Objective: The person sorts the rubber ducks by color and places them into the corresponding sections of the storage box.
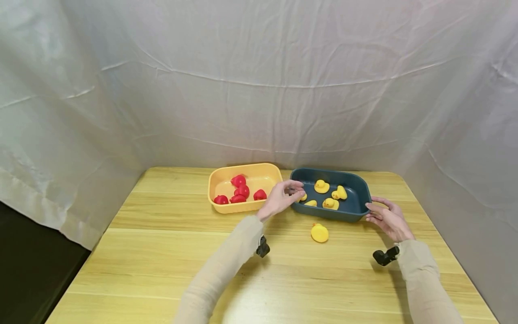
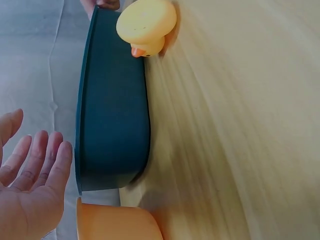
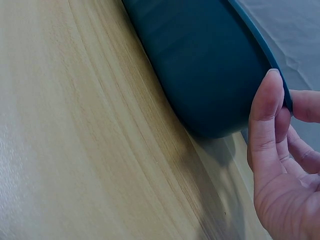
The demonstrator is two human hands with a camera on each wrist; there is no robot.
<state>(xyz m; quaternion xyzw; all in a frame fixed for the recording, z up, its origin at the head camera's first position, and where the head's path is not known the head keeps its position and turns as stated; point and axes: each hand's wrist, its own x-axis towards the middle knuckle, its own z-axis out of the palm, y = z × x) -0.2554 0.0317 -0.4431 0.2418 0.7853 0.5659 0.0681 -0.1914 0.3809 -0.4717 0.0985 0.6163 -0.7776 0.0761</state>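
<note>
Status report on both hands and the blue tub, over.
Right hand pinches dark blue plastic tub at its rim. Left hand open beside its other end. Yellow rubber duck loose on table, against tub's near wall.

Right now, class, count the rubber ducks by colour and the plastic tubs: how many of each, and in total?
Red rubber ducks: 5
Yellow rubber ducks: 6, one partly behind the left hand
Plastic tubs: 2, orange tub and dark blue tub
Total: 13

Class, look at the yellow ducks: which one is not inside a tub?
The yellow duck on the table, lying on the bare wood just in front of the dark blue tub. The other yellow ducks all sit inside that tub.
</note>
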